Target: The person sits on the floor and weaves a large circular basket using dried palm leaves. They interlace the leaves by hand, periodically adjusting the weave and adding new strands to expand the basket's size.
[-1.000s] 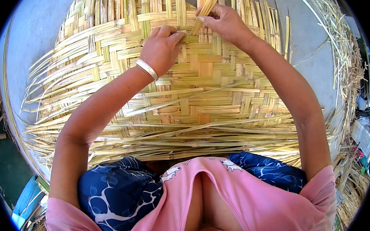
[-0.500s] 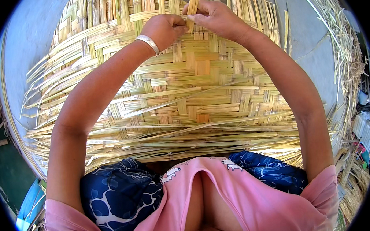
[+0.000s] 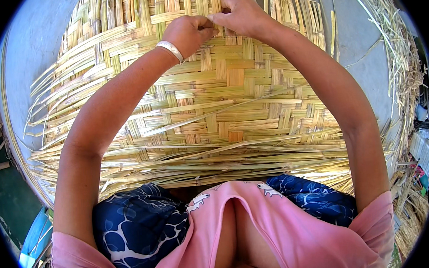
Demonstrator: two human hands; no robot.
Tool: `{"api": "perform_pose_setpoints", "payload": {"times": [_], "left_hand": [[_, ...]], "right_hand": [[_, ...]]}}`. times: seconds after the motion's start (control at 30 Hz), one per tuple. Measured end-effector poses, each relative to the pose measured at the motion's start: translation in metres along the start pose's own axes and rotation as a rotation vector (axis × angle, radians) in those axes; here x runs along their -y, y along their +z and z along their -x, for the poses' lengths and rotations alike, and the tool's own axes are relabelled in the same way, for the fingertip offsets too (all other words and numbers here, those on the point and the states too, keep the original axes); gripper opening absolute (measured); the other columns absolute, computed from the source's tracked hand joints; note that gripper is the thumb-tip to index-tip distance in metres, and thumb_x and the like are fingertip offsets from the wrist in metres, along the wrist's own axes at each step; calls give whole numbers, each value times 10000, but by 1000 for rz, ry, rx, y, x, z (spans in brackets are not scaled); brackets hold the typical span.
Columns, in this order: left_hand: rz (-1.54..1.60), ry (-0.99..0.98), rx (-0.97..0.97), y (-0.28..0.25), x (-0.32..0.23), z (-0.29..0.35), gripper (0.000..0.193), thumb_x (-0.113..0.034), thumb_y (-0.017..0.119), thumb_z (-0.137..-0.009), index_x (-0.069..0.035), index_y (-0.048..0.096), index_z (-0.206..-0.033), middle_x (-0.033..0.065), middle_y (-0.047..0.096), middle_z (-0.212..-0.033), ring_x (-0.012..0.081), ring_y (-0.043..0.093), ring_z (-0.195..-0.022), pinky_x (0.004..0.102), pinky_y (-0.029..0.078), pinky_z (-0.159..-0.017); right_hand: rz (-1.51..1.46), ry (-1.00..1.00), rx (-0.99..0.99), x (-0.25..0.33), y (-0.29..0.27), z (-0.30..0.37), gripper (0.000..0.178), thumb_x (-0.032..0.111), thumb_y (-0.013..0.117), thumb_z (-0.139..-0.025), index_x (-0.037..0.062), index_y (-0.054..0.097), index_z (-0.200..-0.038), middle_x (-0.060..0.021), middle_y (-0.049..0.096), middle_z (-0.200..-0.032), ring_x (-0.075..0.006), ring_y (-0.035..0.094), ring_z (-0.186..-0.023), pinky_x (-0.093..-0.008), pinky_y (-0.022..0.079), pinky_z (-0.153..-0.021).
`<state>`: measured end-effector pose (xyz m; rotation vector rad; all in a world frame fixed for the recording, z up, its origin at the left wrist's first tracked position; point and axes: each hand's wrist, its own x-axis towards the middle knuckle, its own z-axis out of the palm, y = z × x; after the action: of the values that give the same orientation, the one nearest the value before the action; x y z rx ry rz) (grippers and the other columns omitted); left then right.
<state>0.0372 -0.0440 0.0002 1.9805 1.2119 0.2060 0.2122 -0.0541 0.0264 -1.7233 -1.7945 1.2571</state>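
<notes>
A large mat woven from flat, yellow-green split cane strips [image 3: 231, 79] spreads out in front of me. Both of my hands work at its far part, close together. My left hand [image 3: 187, 36], with a silver bangle [image 3: 171, 51] at its wrist, is closed, thumb and fingers pinched on a cane strip at the weave. Just right of it, my right hand [image 3: 244, 16] bends over the mat with fingers curled down and thumb reaching left, almost touching the left fingers. An upright cane strip [image 3: 215, 0] runs under the right thumb; the fingertips are partly hidden.
Long loose strip ends [image 3: 216, 158] lie across the near edge by my lap. Unwoven strips [image 3: 285, 2] stick out at the far side. Cane scraps [image 3: 396, 49] are heaped along the right of the grey floor [image 3: 360, 31]. A blue object [image 3: 36, 238] lies at lower left.
The upright strip my right hand held lifted now lies down against the weave. My right hand has shifted slightly left and turned downward; my left hand has stayed nearly still.
</notes>
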Motion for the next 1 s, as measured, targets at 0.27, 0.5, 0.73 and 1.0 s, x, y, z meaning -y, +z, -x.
{"api": "perform_pose_setpoints", "payload": {"times": [0.27,0.5,0.73,1.0], "left_hand": [[141,10,23,0,13,-6,215,-212,687,-809,-27,670,-919,60,663,-778,95,571,-677,263,483,-660],[10,17,-19,-2,4,-5,255,-266,684,-808,-27,665,-896,74,656,-746,130,580,-647,283,479,-622],[-88,51,-44,-1,-1,6,255,-271,657,-823,-31,663,-909,112,659,-767,205,623,-672,311,490,-635],[-179,232,-165,11,5,33,164,-177,607,-848,-82,652,-973,87,622,-832,247,610,-756,333,491,-686]], "right_hand": [[-146,-50,34,-8,0,2,278,230,592,-804,-29,604,-902,-92,627,-687,-149,599,-572,-287,489,-536],[-4,-133,13,-11,-3,4,260,230,605,-829,3,612,-954,-78,635,-721,-145,602,-616,-293,492,-614],[-161,-147,43,-11,2,9,230,199,607,-845,4,607,-966,-59,626,-752,-121,594,-651,-280,485,-614],[-394,0,59,-26,0,9,242,239,628,-858,12,601,-936,-60,630,-748,-106,617,-675,-234,488,-608]]}}
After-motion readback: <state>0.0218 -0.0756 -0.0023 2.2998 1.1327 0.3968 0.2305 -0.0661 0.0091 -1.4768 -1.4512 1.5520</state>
